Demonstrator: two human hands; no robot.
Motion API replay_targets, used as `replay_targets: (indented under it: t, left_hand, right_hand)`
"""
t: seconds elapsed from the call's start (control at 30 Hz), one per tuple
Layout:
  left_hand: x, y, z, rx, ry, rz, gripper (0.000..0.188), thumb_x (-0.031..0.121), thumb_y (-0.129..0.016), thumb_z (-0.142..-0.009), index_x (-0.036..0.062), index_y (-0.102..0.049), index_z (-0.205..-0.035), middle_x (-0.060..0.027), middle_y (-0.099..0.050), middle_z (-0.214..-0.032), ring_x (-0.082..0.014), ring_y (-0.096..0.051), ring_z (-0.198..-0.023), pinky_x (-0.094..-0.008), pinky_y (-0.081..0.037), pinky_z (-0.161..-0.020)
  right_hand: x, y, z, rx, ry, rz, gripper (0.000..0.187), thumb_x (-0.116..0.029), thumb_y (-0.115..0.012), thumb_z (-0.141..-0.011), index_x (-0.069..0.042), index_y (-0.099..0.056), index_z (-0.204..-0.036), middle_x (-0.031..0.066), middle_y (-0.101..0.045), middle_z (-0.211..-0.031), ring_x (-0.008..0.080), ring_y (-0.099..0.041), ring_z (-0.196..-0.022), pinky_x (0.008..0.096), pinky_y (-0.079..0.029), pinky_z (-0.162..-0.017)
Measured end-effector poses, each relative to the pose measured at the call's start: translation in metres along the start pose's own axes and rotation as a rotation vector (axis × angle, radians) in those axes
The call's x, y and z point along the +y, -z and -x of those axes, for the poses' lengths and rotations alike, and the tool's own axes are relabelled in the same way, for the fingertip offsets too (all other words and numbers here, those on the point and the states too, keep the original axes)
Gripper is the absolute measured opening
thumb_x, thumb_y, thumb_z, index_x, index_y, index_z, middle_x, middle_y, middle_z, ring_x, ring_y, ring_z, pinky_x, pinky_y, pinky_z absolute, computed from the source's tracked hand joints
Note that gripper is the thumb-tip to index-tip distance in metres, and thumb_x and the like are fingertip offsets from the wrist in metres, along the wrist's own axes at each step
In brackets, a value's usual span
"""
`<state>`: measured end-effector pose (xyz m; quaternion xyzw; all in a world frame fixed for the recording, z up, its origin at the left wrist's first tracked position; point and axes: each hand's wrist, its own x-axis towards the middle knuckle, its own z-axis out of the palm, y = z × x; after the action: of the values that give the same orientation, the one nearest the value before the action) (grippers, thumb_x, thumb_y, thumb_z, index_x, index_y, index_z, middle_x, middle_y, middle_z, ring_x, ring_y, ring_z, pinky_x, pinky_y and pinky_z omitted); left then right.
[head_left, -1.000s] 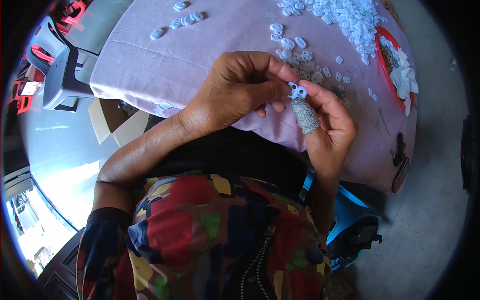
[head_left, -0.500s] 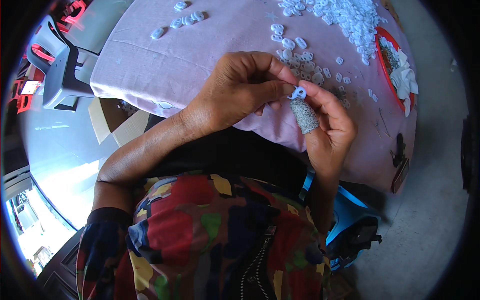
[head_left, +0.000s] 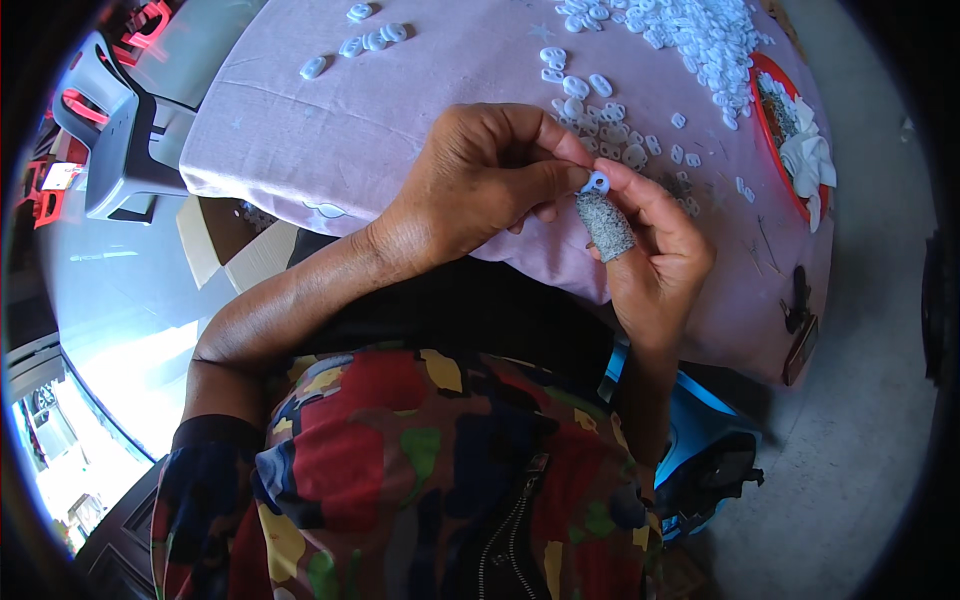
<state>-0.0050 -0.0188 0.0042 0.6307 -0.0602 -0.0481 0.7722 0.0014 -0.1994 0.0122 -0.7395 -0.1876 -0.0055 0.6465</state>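
"White holed piece (head_left: 604, 188), position: a little above and right of the frame's middle, pinched between two hands."

"Which side does each hand meet it from?"

"Left hand (head_left: 470, 185) from the left: thumb tip against the piece's left edge, index reaching over the top. Right hand (head_left: 672, 255) from the lower right: index tip at the upper right edge, thumb just below in a grey speckled sleeve (head_left: 607, 228)."

"State of the fingers?"

"Both pairs drawn narrow onto the piece. Neither hand is nearer; both appear to touch it."

"Long axis?"

"Cannot tell. Left thumb and sleeve tip cover part of the outline; one round hole shows, facing the camera."

"Anything in the way?"

"Nothing seen between fingers and piece, apart from that cover. Loose white pieces (head_left: 634, 157) lie just beyond the fingertips, toward the top of the frame, on a counter (head_left: 300, 130) under pink cloth."

"Further out?"

"Upper right: large white heap (head_left: 700, 60), next to a red basin (head_left: 761, 125) with a crumpled white cloth (head_left: 808, 160). Right, lower down: dark keys (head_left: 797, 310) near the counter's edge. Upper left: short row of white pieces (head_left: 375, 41), well apart from the hands. Left of the frame: opened cardboard box (head_left: 205, 228) below the counter's edge, a grey chair (head_left: 118, 150) beyond."
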Motion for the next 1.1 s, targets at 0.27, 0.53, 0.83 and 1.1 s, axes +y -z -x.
replay_targets:
  t: [0.27,0.53,0.83,1.1]
  left_hand:
    - [-0.003,0.0,-0.001,-0.013,-0.025,0.057,0.013,0.008,-0.064,-0.09,0.0002,-0.066,-0.1,0.0006,-0.061,-0.075,-0.0022,-0.054,-0.058,-0.0152,-0.04,-0.048]
    - [0.001,0.0,-0.001,-0.021,0.006,0.075,0.014,0.009,-0.063,-0.091,0.001,-0.066,-0.101,-0.0007,-0.064,-0.078,-0.0029,-0.057,-0.062,-0.0157,-0.041,-0.049]
    - [0.003,0.007,0.0,-0.104,0.001,0.068,0.019,0.008,-0.06,-0.092,0.0012,-0.065,-0.109,-0.0028,-0.067,-0.088,-0.0057,-0.063,-0.074,-0.016,-0.047,-0.056]
    - [0.007,0.01,-0.001,-0.149,0.057,0.078,0.021,0.006,-0.06,-0.092,0.0013,-0.064,-0.111,-0.0036,-0.068,-0.09,-0.0062,-0.064,-0.075,-0.0155,-0.048,-0.057]
  right_hand:
    - [0.002,-0.002,0.001,0.013,0.059,0.01,0.035,0.01,-0.064,-0.08,0.002,-0.064,-0.114,0.0065,-0.064,-0.097,0.0103,-0.06,-0.088,0.0233,-0.05,-0.077]
    - [0.007,-0.003,0.003,0.012,0.115,0.061,0.038,0.01,-0.064,-0.079,0.001,-0.063,-0.116,0.0048,-0.061,-0.097,0.0094,-0.058,-0.085,0.0217,-0.049,-0.074]
    - [0.008,0.001,0.004,-0.005,0.13,0.103,0.037,0.008,-0.063,-0.083,0.006,-0.06,-0.119,0.0103,-0.065,-0.104,0.0129,-0.061,-0.093,0.0255,-0.049,-0.084]
    - [0.007,-0.002,0.003,0.013,0.146,0.04,0.038,0.011,-0.063,-0.079,0.002,-0.063,-0.116,0.0049,-0.061,-0.098,0.0093,-0.057,-0.084,0.021,-0.047,-0.072]
